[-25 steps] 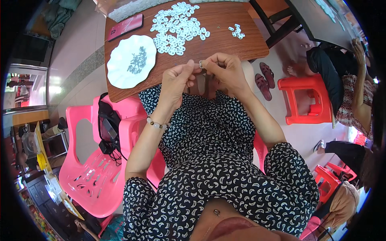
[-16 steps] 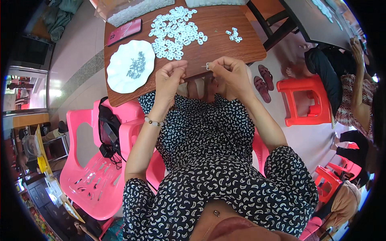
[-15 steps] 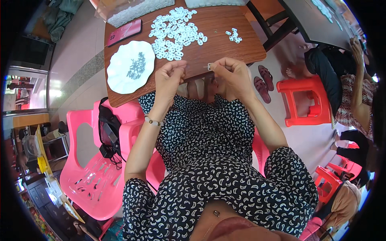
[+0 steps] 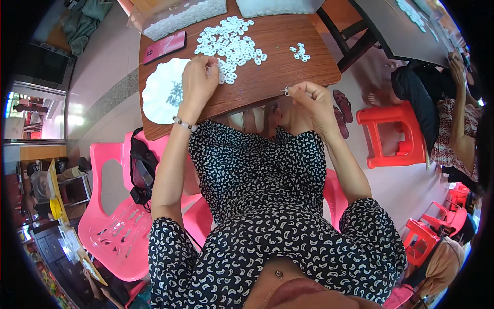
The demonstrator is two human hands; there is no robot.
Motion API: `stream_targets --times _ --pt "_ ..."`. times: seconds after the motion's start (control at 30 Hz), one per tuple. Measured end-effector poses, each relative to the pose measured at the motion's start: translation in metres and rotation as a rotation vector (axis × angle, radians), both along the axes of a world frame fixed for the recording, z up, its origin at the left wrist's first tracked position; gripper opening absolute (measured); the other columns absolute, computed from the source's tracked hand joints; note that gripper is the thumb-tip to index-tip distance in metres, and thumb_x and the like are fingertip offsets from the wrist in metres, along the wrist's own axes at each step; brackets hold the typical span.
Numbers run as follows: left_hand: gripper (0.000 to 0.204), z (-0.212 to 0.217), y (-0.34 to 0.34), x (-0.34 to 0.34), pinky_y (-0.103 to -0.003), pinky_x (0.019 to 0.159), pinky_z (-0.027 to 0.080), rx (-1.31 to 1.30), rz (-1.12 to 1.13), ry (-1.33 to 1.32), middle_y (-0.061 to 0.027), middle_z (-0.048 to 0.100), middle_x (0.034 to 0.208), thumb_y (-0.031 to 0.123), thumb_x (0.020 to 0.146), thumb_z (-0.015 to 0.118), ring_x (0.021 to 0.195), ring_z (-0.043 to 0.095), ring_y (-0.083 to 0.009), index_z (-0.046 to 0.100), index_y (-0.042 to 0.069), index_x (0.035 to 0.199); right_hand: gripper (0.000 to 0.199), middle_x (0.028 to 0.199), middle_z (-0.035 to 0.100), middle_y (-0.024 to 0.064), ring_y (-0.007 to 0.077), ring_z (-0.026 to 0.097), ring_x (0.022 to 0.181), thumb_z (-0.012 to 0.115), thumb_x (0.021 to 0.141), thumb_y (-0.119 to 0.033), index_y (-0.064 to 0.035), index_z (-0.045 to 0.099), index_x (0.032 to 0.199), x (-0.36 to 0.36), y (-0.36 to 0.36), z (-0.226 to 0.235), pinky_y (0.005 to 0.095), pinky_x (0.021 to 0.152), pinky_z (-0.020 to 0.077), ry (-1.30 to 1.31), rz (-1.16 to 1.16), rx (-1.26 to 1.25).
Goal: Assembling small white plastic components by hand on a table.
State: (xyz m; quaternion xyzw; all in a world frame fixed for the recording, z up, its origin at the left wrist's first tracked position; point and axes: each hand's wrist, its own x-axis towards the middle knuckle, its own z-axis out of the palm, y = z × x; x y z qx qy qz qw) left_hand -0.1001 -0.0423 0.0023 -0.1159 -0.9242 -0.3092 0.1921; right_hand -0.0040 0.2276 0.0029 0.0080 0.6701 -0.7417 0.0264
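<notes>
a white plate (image 4: pixel 160 95) sits at the surface's (image 4: pixel 288 62) left edge. the left hand (image 4: pixel 198 80) reaches into the pile of small white pieces (image 4: pixel 229 44), fingertips hidden. at the near edge, the right hand (image 4: pixel 311 100) pinches one tiny piece (image 4: pixel 286 91), too small to make out.

Left hand (image 4: pixel 198 82) stretched forward, fingers curled down; right hand (image 4: pixel 311 100) pinched shut (thumb against forefinger).

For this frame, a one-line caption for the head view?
Left hand reaches into white ring pile; right hand pinches one small piece.
</notes>
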Motion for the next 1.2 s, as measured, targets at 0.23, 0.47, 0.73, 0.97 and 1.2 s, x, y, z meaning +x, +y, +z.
stream_targets --times 0.23,0.47,0.73,0.97,1.2 --pt "0.022 0.013 -0.058 -0.002 -0.041 0.071 0.050 -0.189 0.185 -0.182 -0.0169 0.068 0.083 0.019 0.080 0.057 0.079 0.066 -0.0320 0.069 0.003 0.089 0.014 0.067 0.059 -0.0027 0.0013 0.049 0.059 0.063 0.089 -0.013 0.0002 0.065 0.084 0.004 0.001 -0.002 0.0162 0.054 0.0363 0.008 0.017 0.013" --pt "0.021 0.002 -0.128 0.010 -0.039 0.071 0.050 -0.181 0.177 -0.341 -0.0156 0.069 0.082 0.019 0.081 0.059 0.078 0.066 -0.0299 0.070 0.004 0.090 0.016 0.065 0.058 -0.0028 0.0010 0.048 0.058 0.066 0.088 -0.016 -0.0007 0.066 0.083 0.002 -0.009 -0.008 0.0165 0.054 0.0355 0.001 0.033 0.127" --pt "0.018 -0.003 -0.119 0.002 -0.038 0.073 0.050 -0.071 0.203 -0.335 -0.0154 0.069 0.083 0.015 0.082 0.058 0.078 0.067 -0.0290 0.071 0.006 0.089 0.014 0.067 0.054 -0.0054 0.0014 0.045 0.063 0.066 0.087 -0.016 -0.0028 0.065 0.081 0.007 -0.025 -0.001 0.0182 0.059 0.0338 -0.070 0.100 0.018" --pt "0.017 -0.017 -0.143 -0.012 -0.037 0.073 0.051 -0.135 0.216 -0.305 -0.0136 0.069 0.084 0.014 0.082 0.057 0.078 0.067 -0.0268 0.071 0.008 0.088 0.013 0.069 0.058 -0.0032 0.0017 0.048 0.062 0.065 0.088 -0.013 -0.0017 0.065 0.083 0.011 -0.023 -0.003 0.0173 0.057 0.0356 -0.027 0.074 0.051" --pt "0.012 -0.014 -0.129 -0.004 -0.034 0.068 0.050 -0.087 0.139 -0.313 -0.0098 0.069 0.079 0.012 0.079 0.067 0.072 0.066 -0.0201 0.070 0.006 0.090 0.012 0.068 0.058 -0.0021 0.0009 0.047 0.056 0.064 0.089 -0.012 -0.0012 0.065 0.084 0.011 -0.027 -0.006 0.0165 0.049 0.0346 -0.049 0.095 0.038"
